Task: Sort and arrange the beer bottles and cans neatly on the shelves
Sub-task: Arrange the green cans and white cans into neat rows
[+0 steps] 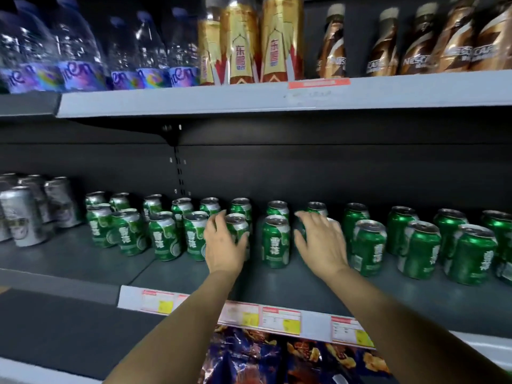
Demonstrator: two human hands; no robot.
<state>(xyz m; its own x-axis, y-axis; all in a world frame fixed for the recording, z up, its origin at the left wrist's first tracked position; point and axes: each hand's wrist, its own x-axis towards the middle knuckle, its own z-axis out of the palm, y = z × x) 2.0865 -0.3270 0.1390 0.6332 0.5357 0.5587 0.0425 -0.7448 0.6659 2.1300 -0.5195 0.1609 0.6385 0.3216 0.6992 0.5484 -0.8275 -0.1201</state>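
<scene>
Several green beer cans stand in two rows on the middle shelf (pixel 277 284). My left hand (pixel 223 246) grips one front-row green can (pixel 237 225), fingers curled round its sides. My right hand (pixel 322 245) wraps over another green can (pixel 302 228), which it hides almost fully. Between my hands a lone green can (pixel 275 241) stands upright. More green cans (pixel 368 246) run on to the right, and others (pixel 163 235) to the left.
Silver cans (pixel 23 216) stand at the shelf's far left. The upper shelf (pixel 249 98) carries clear water bottles (pixel 80 51), gold bottles (pixel 279 40) and brown coffee bottles (pixel 415 42). Price tags (pixel 279 320) line the shelf's front edge. Snack bags (pixel 277 358) lie below.
</scene>
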